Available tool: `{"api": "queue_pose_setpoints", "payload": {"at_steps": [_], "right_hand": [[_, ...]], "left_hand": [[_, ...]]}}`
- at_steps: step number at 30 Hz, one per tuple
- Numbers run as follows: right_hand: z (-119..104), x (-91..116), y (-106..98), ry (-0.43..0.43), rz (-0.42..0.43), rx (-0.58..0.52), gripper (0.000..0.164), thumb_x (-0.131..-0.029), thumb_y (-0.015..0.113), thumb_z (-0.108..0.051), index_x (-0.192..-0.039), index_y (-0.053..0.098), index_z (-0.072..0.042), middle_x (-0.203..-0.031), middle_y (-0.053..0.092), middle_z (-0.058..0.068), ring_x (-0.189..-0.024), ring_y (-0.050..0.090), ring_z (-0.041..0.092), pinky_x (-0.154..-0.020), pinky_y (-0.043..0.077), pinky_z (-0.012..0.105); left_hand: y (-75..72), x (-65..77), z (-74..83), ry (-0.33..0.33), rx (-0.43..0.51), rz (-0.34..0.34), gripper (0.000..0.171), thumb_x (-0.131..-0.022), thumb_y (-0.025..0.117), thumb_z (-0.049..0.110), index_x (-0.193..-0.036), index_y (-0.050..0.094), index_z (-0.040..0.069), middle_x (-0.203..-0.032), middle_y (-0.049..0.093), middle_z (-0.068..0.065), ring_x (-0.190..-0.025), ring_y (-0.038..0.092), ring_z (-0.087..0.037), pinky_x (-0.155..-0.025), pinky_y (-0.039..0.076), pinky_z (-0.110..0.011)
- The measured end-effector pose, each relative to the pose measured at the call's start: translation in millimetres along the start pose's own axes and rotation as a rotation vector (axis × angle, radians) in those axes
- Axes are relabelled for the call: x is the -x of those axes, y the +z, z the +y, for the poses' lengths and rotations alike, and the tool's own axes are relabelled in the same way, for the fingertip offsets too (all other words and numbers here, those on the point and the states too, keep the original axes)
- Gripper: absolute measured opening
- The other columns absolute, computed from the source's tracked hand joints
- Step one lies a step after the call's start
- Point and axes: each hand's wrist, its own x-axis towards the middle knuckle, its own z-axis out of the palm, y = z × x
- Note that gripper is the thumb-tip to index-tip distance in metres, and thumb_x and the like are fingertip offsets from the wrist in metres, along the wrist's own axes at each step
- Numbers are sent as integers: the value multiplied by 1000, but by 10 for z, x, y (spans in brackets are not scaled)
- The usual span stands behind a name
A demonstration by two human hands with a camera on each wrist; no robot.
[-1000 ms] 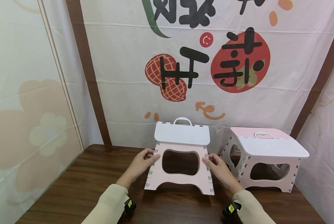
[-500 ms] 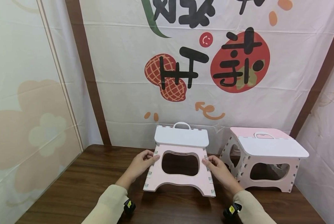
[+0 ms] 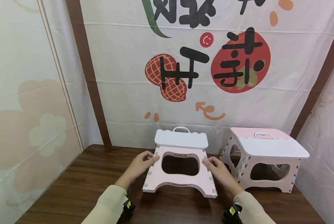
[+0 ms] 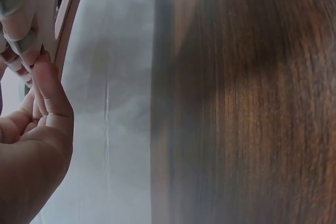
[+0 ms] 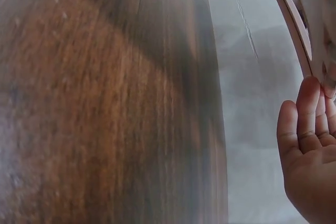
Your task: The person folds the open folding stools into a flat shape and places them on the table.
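A pink and white folding stool [image 3: 180,180], partly folded, tilts between both hands in the head view, its white seat panel and looped handle toward the back. My left hand [image 3: 140,165] grips its left side edge, thumb on the pink front panel. On the opposite edge my right hand [image 3: 218,169] pinches the stool the same way. In the left wrist view the fingers [image 4: 50,90] hold the stool's jointed edge. The right wrist view has the fingertips [image 5: 308,90] against the pink edge, with the thumb not clearly seen.
A second folding stool [image 3: 273,147], unfolded and upright, stands on the right of the dark wooden table [image 3: 71,186]. Behind the table hangs a printed white cloth [image 3: 122,77]. More cloth walls rise at the left and right sides.
The stool's top and handle have sunk lower and its lower edge has come slightly nearer, as it tilts further back. Both hands keep their hold in nearly the same places.
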Motion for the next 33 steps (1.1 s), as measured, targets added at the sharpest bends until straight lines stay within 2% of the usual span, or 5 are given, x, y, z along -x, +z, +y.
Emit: {"api": "queue_pose_setpoints", "payload": {"at_steps": [12, 22, 28, 33], "right_hand": [[35, 14, -21, 38, 22, 75, 46, -94, 65, -53, -101, 64, -7, -93, 61, 6, -87, 56, 19, -75, 45, 33], [20, 32, -37, 44, -2, 112, 40, -95, 66, -47, -101, 62, -7, -92, 60, 4, -86, 54, 18, -75, 43, 33], [17, 50, -67, 7, -42, 141, 35, -96, 67, -40, -103, 63, -6, -90, 59, 5, -82, 53, 18, -70, 43, 33], [43, 50, -105, -17, -119, 113, 35, -96, 68, -36, -106, 61, -4, -92, 60, 6, -82, 55, 19, -70, 46, 31]], "left_hand": [[7, -1, -6, -11, 1, -23, 40, -90, 72, 50, -96, 65, 11, -84, 56, -4, -75, 51, -18, -67, 44, -34], [-1, -4, -28, -20, -20, -27, 39, -90, 71, 50, -93, 66, 12, -82, 54, -3, -74, 48, -17, -65, 41, -32], [-2, 4, -21, -51, -50, -3, 42, -90, 71, 52, -100, 70, 12, -88, 60, -3, -81, 54, -17, -72, 47, -36], [-41, 58, 25, -70, -48, -27, 43, -91, 71, 48, -110, 71, 9, -97, 63, -5, -90, 57, -19, -82, 50, -42]]}}
